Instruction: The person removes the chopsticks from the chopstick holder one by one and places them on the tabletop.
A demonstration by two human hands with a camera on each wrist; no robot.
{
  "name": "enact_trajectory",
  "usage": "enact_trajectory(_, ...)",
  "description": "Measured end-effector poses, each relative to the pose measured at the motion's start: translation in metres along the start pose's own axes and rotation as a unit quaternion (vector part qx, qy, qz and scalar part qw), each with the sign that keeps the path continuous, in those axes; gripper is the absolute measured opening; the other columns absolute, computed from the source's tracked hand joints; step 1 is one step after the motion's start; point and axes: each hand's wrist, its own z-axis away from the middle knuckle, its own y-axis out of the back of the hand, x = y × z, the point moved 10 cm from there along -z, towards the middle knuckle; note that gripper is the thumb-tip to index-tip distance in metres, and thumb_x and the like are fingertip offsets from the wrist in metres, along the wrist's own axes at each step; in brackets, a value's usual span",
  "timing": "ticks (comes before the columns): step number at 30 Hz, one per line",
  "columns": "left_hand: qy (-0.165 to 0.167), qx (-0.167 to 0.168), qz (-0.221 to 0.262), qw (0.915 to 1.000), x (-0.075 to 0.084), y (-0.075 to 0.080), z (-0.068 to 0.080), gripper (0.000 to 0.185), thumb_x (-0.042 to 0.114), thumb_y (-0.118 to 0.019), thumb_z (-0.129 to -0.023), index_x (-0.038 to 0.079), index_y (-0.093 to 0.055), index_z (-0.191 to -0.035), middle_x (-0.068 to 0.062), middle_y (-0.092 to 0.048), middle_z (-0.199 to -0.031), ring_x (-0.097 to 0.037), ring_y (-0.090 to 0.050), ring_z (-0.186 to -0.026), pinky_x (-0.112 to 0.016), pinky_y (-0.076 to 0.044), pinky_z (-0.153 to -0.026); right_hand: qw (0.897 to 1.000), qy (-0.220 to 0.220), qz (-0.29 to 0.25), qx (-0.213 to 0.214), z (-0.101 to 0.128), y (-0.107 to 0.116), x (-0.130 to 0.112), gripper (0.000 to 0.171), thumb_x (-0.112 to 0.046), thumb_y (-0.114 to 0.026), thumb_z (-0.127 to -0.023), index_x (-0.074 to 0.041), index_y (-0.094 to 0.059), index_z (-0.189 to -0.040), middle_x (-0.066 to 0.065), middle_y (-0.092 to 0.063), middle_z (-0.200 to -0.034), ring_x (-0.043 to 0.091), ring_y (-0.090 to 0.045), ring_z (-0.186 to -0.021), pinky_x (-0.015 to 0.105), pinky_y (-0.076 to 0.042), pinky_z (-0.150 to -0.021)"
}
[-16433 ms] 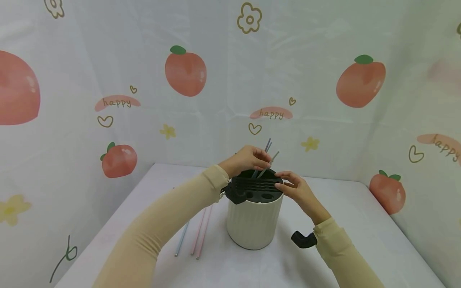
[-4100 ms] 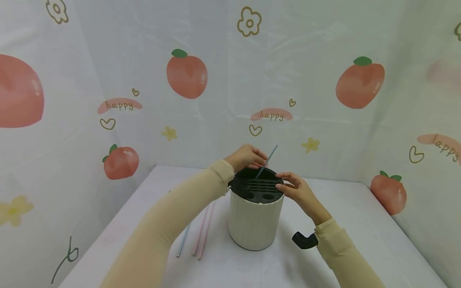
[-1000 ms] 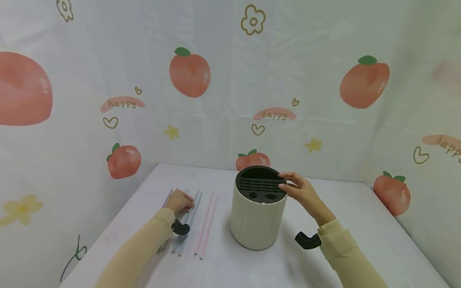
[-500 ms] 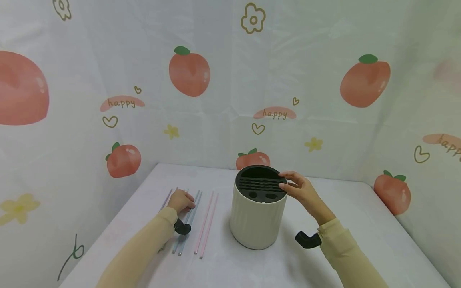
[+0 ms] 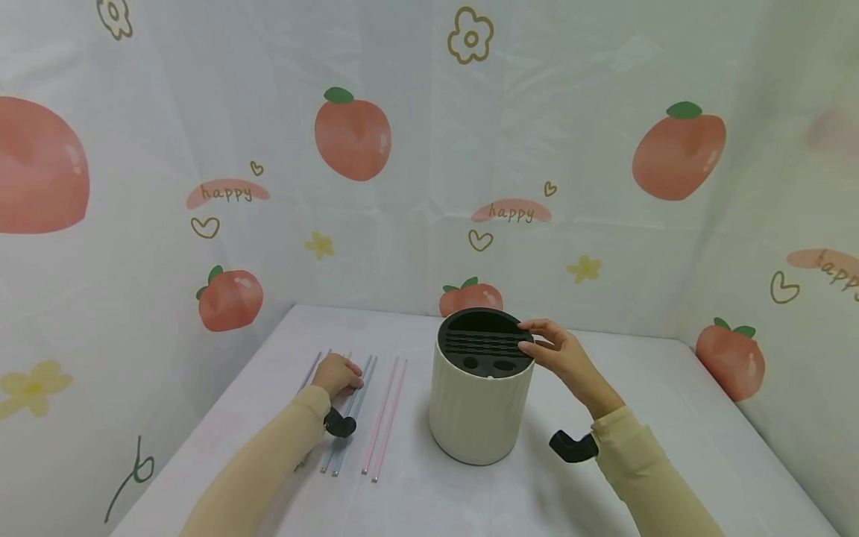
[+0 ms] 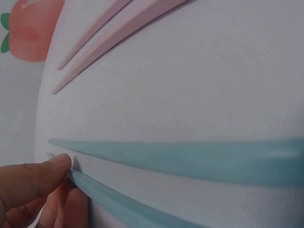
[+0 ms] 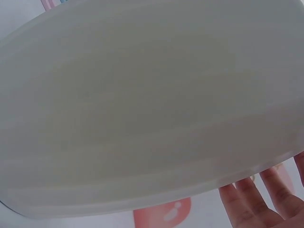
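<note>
A cream ribbed utensil holder (image 5: 478,421) with a black slotted top (image 5: 486,344) stands upright on the table. My right hand (image 5: 553,350) touches the right side of its rim, fingers fairly straight; in the right wrist view several fingers (image 7: 280,197) lie along the holder's lower edge. To the left, my left hand (image 5: 338,375) is down among the chopsticks on the table. In the left wrist view, its thumb and fingers pinch a blue chopstick (image 6: 109,199) near its thin end. A second blue chopstick (image 6: 190,159) lies beside it.
Two pink chopsticks (image 5: 385,421) lie between the blue ones and the holder. Purple chopsticks (image 5: 310,369) lie left of my left hand, partly covered by it. A white curtain (image 5: 416,149) printed with peaches surrounds the white table (image 5: 604,477).
Earlier, my left hand held chopsticks over the holder's open back section; it has since come down left to the table. No chopstick shows above the holder now. The right hand stays put.
</note>
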Motion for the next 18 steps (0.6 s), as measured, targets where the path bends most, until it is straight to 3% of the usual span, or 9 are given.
enact_trajectory(5, 0.005, -0.006, 0.001, 1.0, -0.001, 0.001, 0.0, 0.02, -0.005, -0.076, -0.075, -0.007, -0.07, -0.094, -0.015, -0.069, -0.086, -0.011, -0.059, -0.058, -0.021, -0.054, -0.055, 1.0, -0.003, -0.002, 0.002, -0.002, 0.0, 0.001, 0.042, -0.018, -0.061, -0.095, -0.001, -0.048, -0.132, 0.017, -0.045, -0.139, 0.035, -0.045, -0.128, 0.052, -0.04, -0.105)
enact_trajectory(11, 0.01, -0.026, 0.064, 0.9975, 0.008, 0.007, 0.002, 0.018, -0.005, -0.07, -0.078, -0.008, -0.07, -0.096, -0.014, -0.069, -0.083, -0.012, -0.061, -0.06, -0.022, -0.055, -0.058, 1.0, -0.004, -0.005, -0.001, -0.003, -0.001, 0.0, 0.042, -0.018, -0.062, -0.095, -0.001, -0.049, -0.131, 0.018, -0.046, -0.138, 0.03, -0.048, -0.125, 0.047, -0.042, -0.104)
enact_trajectory(15, -0.004, -0.035, 0.101, 0.9942, 0.03, 0.016, 0.007, 0.025, 0.0, -0.068, -0.085, -0.009, -0.066, -0.108, -0.015, -0.069, -0.094, -0.017, -0.065, -0.074, -0.026, -0.059, -0.07, 1.0, 0.008, -0.009, -0.008, -0.002, 0.001, -0.004, 0.041, -0.018, -0.059, -0.097, -0.002, -0.047, -0.132, 0.016, -0.046, -0.139, 0.023, -0.05, -0.124, 0.035, -0.047, -0.1)
enact_trajectory(18, -0.037, -0.046, 0.121, 0.9908, 0.059, 0.024, 0.011, 0.032, 0.004, -0.066, -0.089, -0.008, -0.061, -0.119, -0.021, -0.067, -0.109, -0.02, -0.066, -0.085, -0.031, -0.059, -0.081, 1.0, 0.029, -0.01, 0.0, 0.002, 0.008, -0.012, 0.04, -0.018, -0.056, -0.099, -0.002, -0.045, -0.134, 0.005, -0.049, -0.136, 0.011, -0.053, -0.12, 0.023, -0.049, -0.097)
